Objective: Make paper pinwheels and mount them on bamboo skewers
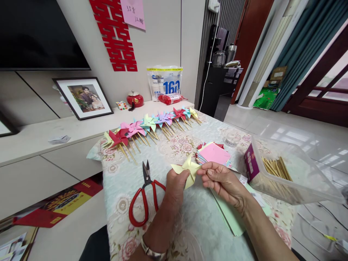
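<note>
We found the yellow paper pinwheel (188, 169) pinched between both hands: left hand (175, 185) closed on its lower-left fold, right hand (221, 181) gripping its right edge (equally near), above the table (119, 174).

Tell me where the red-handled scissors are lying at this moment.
In the head view the red-handled scissors lie flat on the floral tablecloth, just left of the left hand, blades pointing toward the row of paper pinwheels.
</note>
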The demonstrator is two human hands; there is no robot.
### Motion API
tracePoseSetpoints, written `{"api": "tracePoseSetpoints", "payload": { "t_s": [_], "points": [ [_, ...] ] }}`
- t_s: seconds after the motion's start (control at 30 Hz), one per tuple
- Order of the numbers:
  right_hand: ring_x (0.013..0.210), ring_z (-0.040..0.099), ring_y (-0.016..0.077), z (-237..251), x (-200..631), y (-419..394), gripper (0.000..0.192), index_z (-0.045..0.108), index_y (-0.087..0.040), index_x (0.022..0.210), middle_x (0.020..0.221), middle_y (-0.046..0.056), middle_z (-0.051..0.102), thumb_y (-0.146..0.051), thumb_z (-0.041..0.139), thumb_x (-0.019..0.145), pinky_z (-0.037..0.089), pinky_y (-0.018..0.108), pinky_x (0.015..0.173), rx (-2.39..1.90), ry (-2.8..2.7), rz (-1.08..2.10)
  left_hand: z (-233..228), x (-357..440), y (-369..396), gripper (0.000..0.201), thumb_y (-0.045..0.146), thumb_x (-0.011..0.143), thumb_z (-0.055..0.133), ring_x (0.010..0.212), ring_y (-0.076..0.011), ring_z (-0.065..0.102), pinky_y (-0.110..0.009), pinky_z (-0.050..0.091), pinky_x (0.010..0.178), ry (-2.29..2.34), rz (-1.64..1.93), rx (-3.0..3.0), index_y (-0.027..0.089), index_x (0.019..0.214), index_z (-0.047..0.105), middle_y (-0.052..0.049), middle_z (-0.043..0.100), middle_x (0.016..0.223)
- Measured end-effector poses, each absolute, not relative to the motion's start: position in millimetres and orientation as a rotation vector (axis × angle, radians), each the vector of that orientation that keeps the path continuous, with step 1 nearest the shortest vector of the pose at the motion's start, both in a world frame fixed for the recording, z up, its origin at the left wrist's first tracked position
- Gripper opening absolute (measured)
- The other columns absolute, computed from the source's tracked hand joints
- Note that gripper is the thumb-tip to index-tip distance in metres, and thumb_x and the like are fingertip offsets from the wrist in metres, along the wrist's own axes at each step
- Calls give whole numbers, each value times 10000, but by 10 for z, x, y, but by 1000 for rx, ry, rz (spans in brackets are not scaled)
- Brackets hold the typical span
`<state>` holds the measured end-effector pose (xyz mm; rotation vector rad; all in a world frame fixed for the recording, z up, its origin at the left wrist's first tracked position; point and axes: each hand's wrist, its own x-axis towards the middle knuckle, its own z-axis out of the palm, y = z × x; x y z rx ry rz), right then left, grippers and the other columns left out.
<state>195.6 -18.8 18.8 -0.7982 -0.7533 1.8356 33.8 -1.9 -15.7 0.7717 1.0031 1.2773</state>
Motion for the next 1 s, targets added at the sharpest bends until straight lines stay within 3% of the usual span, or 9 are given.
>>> {"api": "tracePoseSetpoints", "payload": {
  "t_s": [0.2,0.37,0.47,0.6,0.83,1.0],
  "points": [
    [769,742,131,146,1991,-159,233,740,-128,856,964,90,780,-196,876,680,596,233,758,-869,-770,1776,-169,323,-5,143,245,638,682,528,-119,492,-239,402,519,1017,1281,740,143,723,629,20,601,595],
    [636,684,138,53,1910,-180,218,682,-179,951,915,58,756,-327,749,805,534,279,617,-1074,-1152,1603,-130,269,38,132,219,612,662,514,-114,484,-230,391,508,1092,1378,714,141,717,644,35,579,566],
    [699,651,160,54,1824,-236,81,664,-198,909,855,39,726,-192,587,883,477,292,667,-1280,-1682,1191,-110,242,59,119,215,598,649,493,-108,471,-225,374,492,1137,1426,676,147,697,647,49,560,542],
    [811,607,195,108,1757,-294,249,669,-188,858,822,51,691,-20,487,844,425,293,724,-1398,-2218,652,-105,226,71,99,214,579,652,487,-112,485,-228,381,494,1149,1447,636,159,660,639,50,559,532],
    [867,628,194,97,1790,-275,315,661,-179,989,955,64,682,20,504,802,449,282,760,-1385,-2367,648,-114,242,71,88,208,578,652,494,-108,482,-222,382,486,1120,1447,640,165,649,622,51,559,545],
    [939,624,213,94,1891,-245,247,645,-186,1036,1014,76,674,-55,520,869,451,307,809,-1362,-2276,536,-158,236,67,84,209,602,650,506,-108,502,-213,385,493,1112,1428,655,174,662,603,48,584,571]
  ]
}}
